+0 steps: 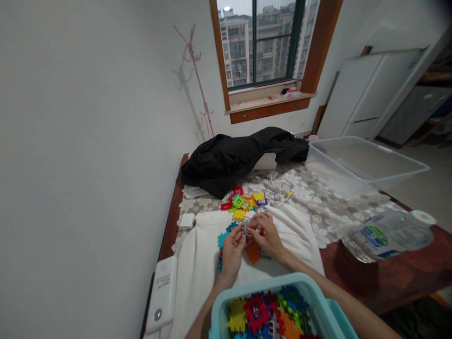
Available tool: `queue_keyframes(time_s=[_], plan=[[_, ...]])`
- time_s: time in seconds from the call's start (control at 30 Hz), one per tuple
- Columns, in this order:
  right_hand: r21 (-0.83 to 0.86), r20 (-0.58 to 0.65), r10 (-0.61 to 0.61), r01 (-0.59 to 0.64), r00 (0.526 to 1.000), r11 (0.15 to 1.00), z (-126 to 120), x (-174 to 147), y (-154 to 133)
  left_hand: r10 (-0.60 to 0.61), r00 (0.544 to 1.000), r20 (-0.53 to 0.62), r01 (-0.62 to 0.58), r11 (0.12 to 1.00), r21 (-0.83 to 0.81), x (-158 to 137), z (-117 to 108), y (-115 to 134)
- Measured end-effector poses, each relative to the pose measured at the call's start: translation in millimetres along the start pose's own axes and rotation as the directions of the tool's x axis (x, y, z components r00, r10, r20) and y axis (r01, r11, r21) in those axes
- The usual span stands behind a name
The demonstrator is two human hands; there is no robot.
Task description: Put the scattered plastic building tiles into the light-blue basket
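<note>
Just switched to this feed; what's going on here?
A person's left hand and right hand hold a small grey piece between their fingers, above a white cloth. Just beyond lies a cluster of colourful gear-shaped pieces. Nearest the camera, a pale teal bin holds more such pieces.

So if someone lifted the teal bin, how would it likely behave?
The teal bin would probably stay stiff, since it looks moulded from thick plastic. The many gear pieces inside likely add some weight and, as they seem to lie loose, may shift if it tilts.
</note>
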State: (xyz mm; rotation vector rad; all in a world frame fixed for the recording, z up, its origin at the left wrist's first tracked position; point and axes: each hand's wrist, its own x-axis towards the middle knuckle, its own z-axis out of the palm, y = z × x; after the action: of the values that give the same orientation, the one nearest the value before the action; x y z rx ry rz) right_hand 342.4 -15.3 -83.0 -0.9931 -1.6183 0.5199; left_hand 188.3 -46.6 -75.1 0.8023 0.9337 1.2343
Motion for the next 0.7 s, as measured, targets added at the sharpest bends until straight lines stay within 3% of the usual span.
queue_keyframes(time_s=[0.33,0.7], plan=[[0.147,0.031,0.172,-0.174,0.985,0.974,2.2,0.9,6.6,0.023,0.999,-0.032,-0.021,0.999,0.042,2.4,-3.2,-1.8],[0.166,-0.020,0.193,-0.187,0.981,0.968,1.5,0.8,3.5,0.047,0.999,-0.020,-0.045,0.993,0.110,1.0,-1.5,-1.9]])
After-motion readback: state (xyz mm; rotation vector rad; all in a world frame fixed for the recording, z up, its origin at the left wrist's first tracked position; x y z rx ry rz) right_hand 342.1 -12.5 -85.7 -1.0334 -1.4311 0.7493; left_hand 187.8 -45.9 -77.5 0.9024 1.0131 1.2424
